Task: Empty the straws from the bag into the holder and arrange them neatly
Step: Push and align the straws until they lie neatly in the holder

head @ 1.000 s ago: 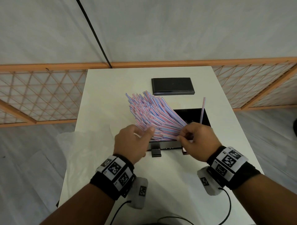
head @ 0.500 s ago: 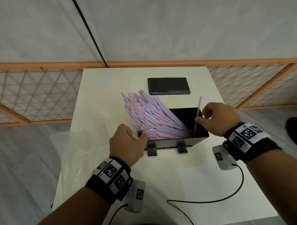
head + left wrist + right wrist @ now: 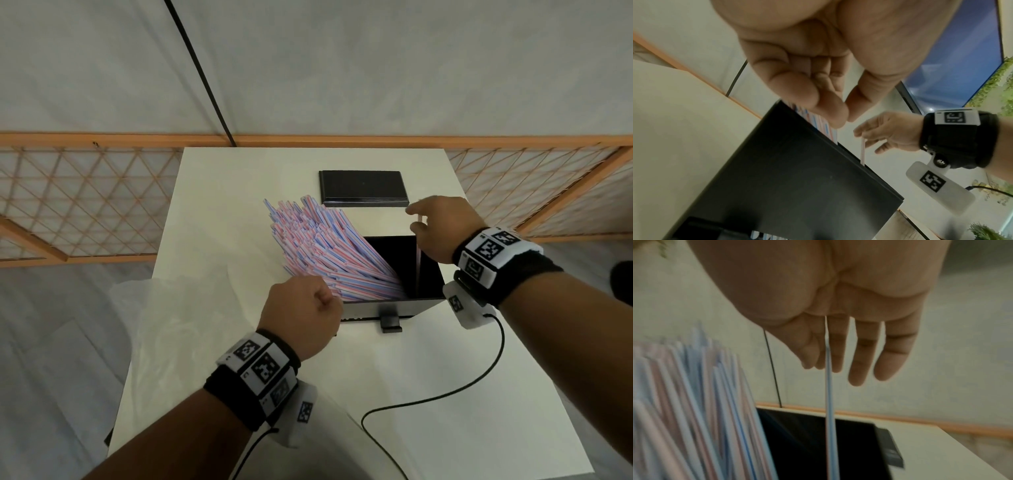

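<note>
1. The pink-and-blue striped plastic straws point(image 3: 322, 246) stand in the black rectangular box holder point(image 3: 426, 301), fanned out and leaning away from your right hand point(image 3: 442, 233) toward the far left.
2. That right hand pinches one lone striped straw point(image 3: 418, 260) between thumb and forefinger; it stands nearly upright below the pinch, at the holder's right end.
3. Your left hand point(image 3: 301, 322) is curled, thumb meeting fingertips at the fan's near edge; whether it grips a straw, I cannot tell.
4. Tilt the lone straw to match the bundle, then square the fan gently; the light straws will likely splay.
5. The crumpled clear plastic bag point(image 3: 178, 329) lies left of your left hand, on the white table point(image 3: 428, 394).
6. A flat black lid point(image 3: 363, 187) lies beyond the pinch; orange lattice fencing point(image 3: 78, 198) and a pale wall stand behind.
</note>
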Available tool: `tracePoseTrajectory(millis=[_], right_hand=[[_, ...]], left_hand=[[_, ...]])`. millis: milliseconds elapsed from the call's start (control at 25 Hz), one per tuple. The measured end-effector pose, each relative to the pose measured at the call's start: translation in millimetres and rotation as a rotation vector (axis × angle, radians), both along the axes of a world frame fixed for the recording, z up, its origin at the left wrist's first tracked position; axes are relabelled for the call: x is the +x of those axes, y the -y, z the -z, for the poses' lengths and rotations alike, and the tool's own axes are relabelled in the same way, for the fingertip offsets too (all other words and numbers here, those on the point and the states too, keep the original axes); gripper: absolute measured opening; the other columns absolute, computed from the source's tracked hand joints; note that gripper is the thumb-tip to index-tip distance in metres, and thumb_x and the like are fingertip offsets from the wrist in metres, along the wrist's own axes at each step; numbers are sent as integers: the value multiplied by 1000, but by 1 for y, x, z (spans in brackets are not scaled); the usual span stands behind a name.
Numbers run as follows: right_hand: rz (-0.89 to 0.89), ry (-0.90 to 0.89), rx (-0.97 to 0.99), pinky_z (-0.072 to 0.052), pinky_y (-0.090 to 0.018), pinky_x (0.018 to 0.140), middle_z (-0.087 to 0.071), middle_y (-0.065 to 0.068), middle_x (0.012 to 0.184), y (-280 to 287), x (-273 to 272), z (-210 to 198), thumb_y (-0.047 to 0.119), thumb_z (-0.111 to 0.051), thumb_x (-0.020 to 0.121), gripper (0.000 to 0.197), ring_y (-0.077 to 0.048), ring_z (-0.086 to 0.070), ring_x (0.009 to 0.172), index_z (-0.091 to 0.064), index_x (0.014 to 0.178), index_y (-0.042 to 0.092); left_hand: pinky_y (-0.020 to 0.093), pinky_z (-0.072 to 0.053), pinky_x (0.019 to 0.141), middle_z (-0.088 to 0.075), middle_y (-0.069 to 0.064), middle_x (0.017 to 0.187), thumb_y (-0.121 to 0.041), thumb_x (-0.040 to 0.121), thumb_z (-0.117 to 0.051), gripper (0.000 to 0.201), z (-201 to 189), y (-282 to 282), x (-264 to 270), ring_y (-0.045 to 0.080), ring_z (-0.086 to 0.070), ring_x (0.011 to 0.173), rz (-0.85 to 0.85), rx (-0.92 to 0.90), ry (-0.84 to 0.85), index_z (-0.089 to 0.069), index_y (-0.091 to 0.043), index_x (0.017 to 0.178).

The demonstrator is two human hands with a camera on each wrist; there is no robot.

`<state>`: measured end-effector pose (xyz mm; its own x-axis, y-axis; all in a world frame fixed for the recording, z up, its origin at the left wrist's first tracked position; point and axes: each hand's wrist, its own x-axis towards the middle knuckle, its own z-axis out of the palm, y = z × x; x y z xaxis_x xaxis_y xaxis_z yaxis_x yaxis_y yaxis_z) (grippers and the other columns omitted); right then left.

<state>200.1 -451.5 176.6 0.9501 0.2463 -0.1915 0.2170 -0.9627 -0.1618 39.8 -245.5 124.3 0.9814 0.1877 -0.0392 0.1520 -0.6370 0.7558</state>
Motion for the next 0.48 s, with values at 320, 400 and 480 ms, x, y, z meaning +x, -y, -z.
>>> tracePoseTrajectory(millis=[320, 400, 480], right_hand=[[-456, 178, 98, -53, -42, 88, -70, -8, 113, -50, -12, 9, 0, -55, 86, 30, -33, -65, 104, -76, 105, 12], [-490, 119, 92, -53, -41, 82, -70, -10, 105, -55, -17, 17, 4, -54, 88, 26, -35, -64, 97, -77, 98, 11], [-476, 97, 168, -52, -38, 87, -71, -13, 109, -54, -23, 21, 6, -60, 87, 21, -35, -65, 101, -78, 95, 10]], left_hand=[[13, -39, 60, -57, -12, 52, -25, 86, -71, 27, -1, 6, 6, 6, -62, 60, 7, 46, -20, -60, -22, 61], [8, -36, 58, -58, -11, 52, -25, 86, -70, 30, 0, 6, 6, 4, -62, 59, -1, 48, -26, -56, -22, 60], [2, -37, 58, -55, -10, 45, -23, 88, -69, 36, -1, 5, 7, -6, -59, 53, -7, 17, -34, -52, -23, 56]])
